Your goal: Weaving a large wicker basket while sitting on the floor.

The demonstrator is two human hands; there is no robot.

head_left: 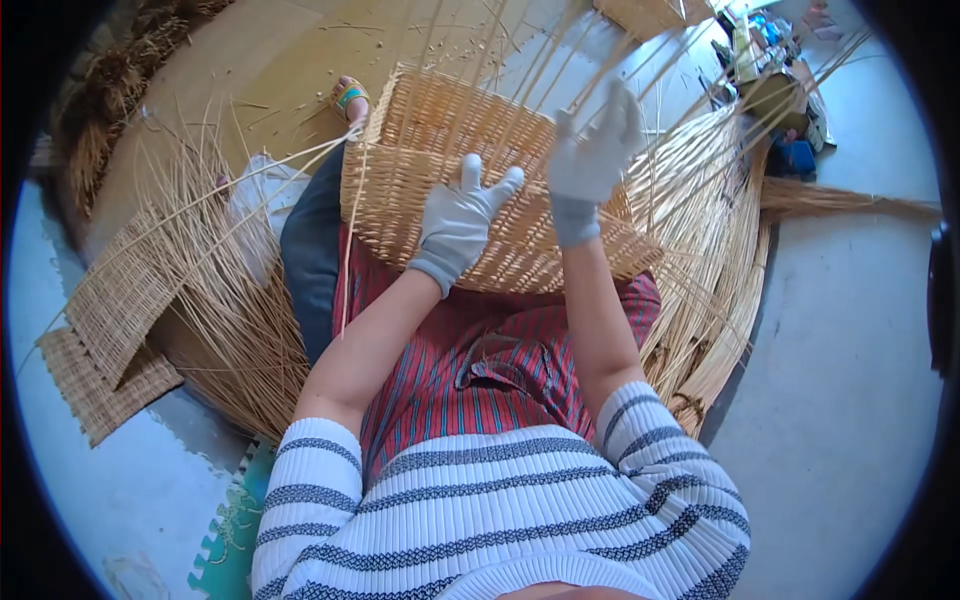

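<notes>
A half-woven wicker basket [420, 160] lies tilted on my lap, its loose upright stakes [520, 60] fanning away from me. My left hand [460, 215], in a pale grey glove, lies flat with fingers spread on the woven side of the basket. My right hand [597, 150], gloved the same, is raised at the basket's right part with fingers among the thin stakes; whether it pinches one I cannot tell.
Bundles of loose straw-coloured reeds lie at my left [235, 310] and right [715, 270]. Flat woven panels [120, 300] rest on the floor at left. A sandalled foot [350, 97] shows beyond the basket. Small items [775, 70] clutter the far right.
</notes>
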